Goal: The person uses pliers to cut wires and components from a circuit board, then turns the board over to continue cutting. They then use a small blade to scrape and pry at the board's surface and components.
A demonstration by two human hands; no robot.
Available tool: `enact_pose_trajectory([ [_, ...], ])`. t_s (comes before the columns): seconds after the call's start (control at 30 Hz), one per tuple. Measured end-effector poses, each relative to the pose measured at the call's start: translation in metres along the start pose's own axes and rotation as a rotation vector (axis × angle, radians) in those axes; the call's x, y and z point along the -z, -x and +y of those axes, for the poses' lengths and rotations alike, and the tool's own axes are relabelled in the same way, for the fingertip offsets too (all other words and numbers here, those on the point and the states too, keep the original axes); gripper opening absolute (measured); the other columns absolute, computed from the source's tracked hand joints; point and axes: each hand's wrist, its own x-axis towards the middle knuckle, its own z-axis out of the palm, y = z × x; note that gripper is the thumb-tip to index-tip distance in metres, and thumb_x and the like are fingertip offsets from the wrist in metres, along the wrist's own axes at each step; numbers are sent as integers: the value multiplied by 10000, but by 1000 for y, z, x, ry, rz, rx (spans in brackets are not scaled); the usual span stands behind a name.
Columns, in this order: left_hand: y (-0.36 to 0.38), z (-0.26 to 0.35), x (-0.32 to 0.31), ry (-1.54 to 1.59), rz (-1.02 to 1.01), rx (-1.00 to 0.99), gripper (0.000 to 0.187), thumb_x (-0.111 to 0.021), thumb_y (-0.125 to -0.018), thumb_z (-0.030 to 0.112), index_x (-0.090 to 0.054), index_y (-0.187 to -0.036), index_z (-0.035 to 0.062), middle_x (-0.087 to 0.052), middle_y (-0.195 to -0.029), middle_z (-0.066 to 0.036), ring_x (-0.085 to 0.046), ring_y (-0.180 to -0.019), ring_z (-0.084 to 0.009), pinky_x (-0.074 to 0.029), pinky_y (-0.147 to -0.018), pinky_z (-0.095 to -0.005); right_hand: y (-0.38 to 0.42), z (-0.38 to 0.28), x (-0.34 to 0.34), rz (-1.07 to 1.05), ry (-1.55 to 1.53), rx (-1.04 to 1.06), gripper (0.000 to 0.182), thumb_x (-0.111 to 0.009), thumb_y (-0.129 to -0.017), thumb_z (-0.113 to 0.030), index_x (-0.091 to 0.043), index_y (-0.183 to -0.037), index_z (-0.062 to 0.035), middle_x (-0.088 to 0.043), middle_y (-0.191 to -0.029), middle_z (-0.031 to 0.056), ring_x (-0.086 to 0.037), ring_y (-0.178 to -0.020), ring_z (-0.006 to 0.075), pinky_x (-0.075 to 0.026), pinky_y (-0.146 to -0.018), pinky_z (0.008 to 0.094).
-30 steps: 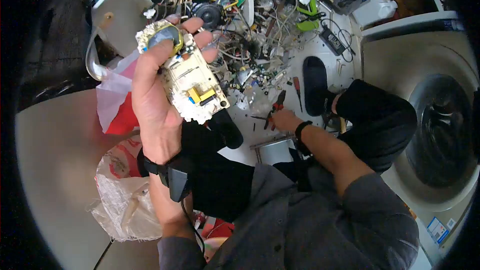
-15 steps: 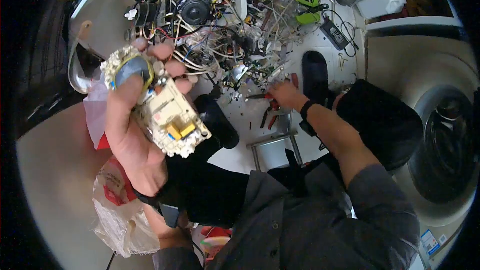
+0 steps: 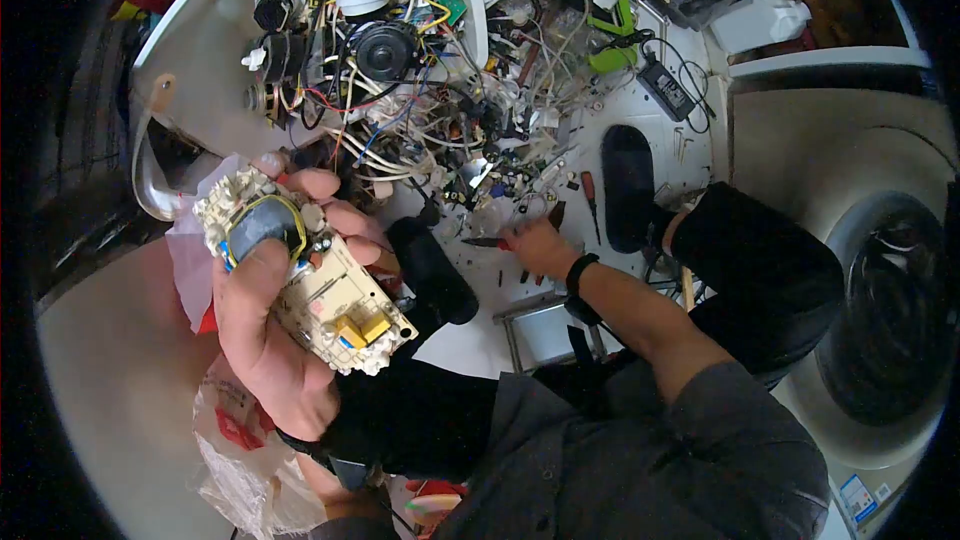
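My left hand [image 3: 265,310] grips a cream circuit board [image 3: 335,302], raised close to the camera. Lumpy pale filler edges the board, which carries a grey round part [image 3: 265,230] with a yellow band under my thumb and small yellow block components. Low over the floor, my right hand [image 3: 542,248] is closed around a red-handled tool [image 3: 487,242], its dark pointed tip toward the left; my fingers cover most of it. Handles of other tools [image 3: 526,275] show just below that hand. Nearby on the floor lies a red-handled screwdriver [image 3: 590,198].
A heap of wires and electronic scraps [image 3: 450,125] spreads ahead, with a round black speaker [image 3: 385,51] in it. A black power adapter [image 3: 665,90] lies at the right. A small metal-framed stool [image 3: 550,328] stands between my legs. Plastic bags [image 3: 245,470] are at the left.
My right hand has moved down and left, away from the screwdriver, with the pointed tool now in its fingers. The held circuit board sits slightly lower in view.
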Motion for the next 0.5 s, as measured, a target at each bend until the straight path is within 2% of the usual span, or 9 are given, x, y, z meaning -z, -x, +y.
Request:
enact_pose_trajectory([
  [0.03,1,0,0,4,-2,-2,499,-597,-921,88,-470,-1393,-15,-631,-1221,-222,-681,-973,-313,-597,-811,-441,1,2,-2,0,4,-2,469,-652,-885,-246,-572,-1324,-100,-713,-1017,132,-689,-1031,370,-489,-925,538],
  [0.1,3,2,0,-50,-10,-4,505,-594,-922,100,-467,-1399,-9,-623,-1232,-223,-674,-990,-308,-591,-833,-432,5,3,-1,135,42,32,476,-666,-886,-286,-575,-1315,-100,-713,-1026,133,-672,-1091,365,-488,-951,533],
  [0.23,6,2,-4,-29,10,-14,520,-598,-914,111,-466,-1403,-6,-621,-1233,-226,-672,-994,-308,-592,-827,-430,6,13,3,100,-121,50,483,-714,-854,-325,-605,-1262,-88,-706,-987,114,-656,-1113,357,-501,-928,508],
  [0.3,7,2,-8,35,77,-25,528,-593,-906,120,-463,-1400,-18,-625,-1216,-230,-674,-958,-312,-589,-811,-431,-12,37,1,252,21,140,368,-733,-842,-333,-682,-1091,-67,-691,-938,119,-672,-1029,368,-537,-851,474],
  [0.33,7,3,-8,73,82,-18,533,-584,-898,116,-466,-1402,-11,-625,-1207,-232,-668,-943,-316,-580,-792,-437,-20,52,1,253,28,136,368,-733,-842,-333,-682,-1091,-67,-691,-938,119,-672,-1029,368,-537,-851,474],
  [0.4,9,2,-11,23,124,-40,536,-590,-898,123,-465,-1399,-18,-625,-1204,-236,-667,-955,-318,-578,-798,-439,-31,84,1,479,-187,-390,234,-698,-870,-294,-721,-895,-63,-661,-865,149,-678,-892,384,-555,-748,472],
  [0.43,10,3,-13,-35,169,-61,539,-597,-898,131,-463,-1397,-25,-624,-1201,-241,-665,-966,-320,-576,-803,-440,-30,95,2,483,-184,-393,234,-698,-870,-294,-721,-895,-63,-661,-865,149,-678,-892,384,-555,-748,472],
  [0.47,8,4,-12,-42,36,-7,550,-618,-915,169,-457,-1396,-43,-628,-1193,-252,-680,-967,-318,-605,-823,-423,-30,107,4,444,-134,-491,240,-678,-878,-289,-723,-865,-54,-670,-884,177,-684,-873,392,-559,-733,483],
  [0.5,7,3,-12,-46,34,-14,550,-618,-915,169,-457,-1396,-43,-628,-1193,-252,-680,-967,-318,-605,-823,-423,-30,113,11,403,-89,-584,253,-658,-886,-283,-725,-834,-45,-679,-903,206,-690,-854,400,-562,-718,493],
])
